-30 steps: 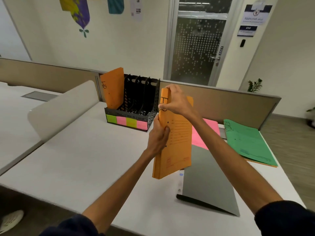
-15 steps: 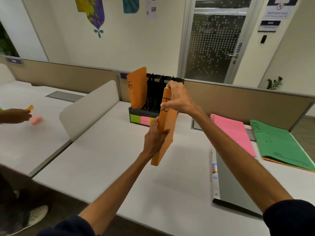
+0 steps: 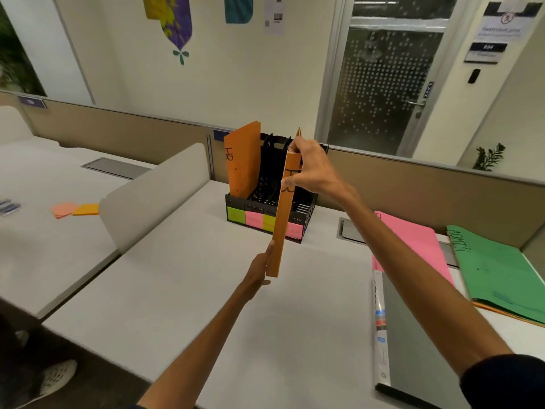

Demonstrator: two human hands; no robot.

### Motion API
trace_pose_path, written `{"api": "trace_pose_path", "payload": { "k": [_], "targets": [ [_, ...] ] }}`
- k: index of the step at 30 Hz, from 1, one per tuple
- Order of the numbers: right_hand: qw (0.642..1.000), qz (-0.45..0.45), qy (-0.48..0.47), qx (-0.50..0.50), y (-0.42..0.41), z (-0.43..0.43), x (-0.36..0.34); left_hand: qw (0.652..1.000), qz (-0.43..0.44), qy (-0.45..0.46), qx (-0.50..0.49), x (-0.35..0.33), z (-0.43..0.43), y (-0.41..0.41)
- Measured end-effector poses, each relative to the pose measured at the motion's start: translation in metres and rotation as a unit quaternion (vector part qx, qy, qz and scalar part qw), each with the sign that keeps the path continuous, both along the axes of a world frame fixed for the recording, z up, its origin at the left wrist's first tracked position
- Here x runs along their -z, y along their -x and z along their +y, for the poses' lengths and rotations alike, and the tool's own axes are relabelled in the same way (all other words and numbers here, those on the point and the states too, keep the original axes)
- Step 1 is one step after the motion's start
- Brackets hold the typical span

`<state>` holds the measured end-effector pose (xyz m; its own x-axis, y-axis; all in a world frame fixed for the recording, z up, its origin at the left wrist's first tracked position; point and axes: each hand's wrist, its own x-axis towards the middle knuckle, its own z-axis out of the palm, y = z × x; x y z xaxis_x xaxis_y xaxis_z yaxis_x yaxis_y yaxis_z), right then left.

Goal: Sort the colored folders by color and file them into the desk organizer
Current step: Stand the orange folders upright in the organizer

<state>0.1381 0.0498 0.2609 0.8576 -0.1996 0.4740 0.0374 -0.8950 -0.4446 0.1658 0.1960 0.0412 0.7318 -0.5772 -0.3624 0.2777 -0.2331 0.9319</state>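
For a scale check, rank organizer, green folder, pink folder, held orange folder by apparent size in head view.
1. organizer
2. green folder, cut by the frame
3. pink folder (partly hidden) and held orange folder (edge-on): alike, unranked

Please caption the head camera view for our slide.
Right hand pinches and left hand steadies an orange folder upright before the black desk organizer holding an HR-marked folder.
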Motion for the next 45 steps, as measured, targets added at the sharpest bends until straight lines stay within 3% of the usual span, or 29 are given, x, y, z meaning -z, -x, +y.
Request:
{"api": "trace_pose_path", "payload": {
  "k": [10,19,27,36,45],
  "targets": [
    [1.000,0.002,0.014,-0.015,-0.028,-0.016,0.006,0.953,0.278,0.079,-0.084,0.001,-0.012,-0.028],
    [0.999,-0.039,0.017,0.000,-0.060,-0.001,-0.004,0.919,0.378,0.102,-0.057,0.000,-0.016,-0.068],
    [0.995,-0.089,-0.021,0.025,-0.101,0.029,-0.039,0.931,0.326,0.138,0.087,0.006,0.015,-0.129],
    [0.990,-0.124,-0.027,0.063,-0.144,0.058,-0.050,0.938,0.248,0.182,0.160,0.011,0.049,-0.194],
    [0.986,-0.148,-0.028,0.076,-0.187,0.077,-0.056,0.931,0.236,0.238,0.146,0.003,0.059,-0.241]
  ]
}}
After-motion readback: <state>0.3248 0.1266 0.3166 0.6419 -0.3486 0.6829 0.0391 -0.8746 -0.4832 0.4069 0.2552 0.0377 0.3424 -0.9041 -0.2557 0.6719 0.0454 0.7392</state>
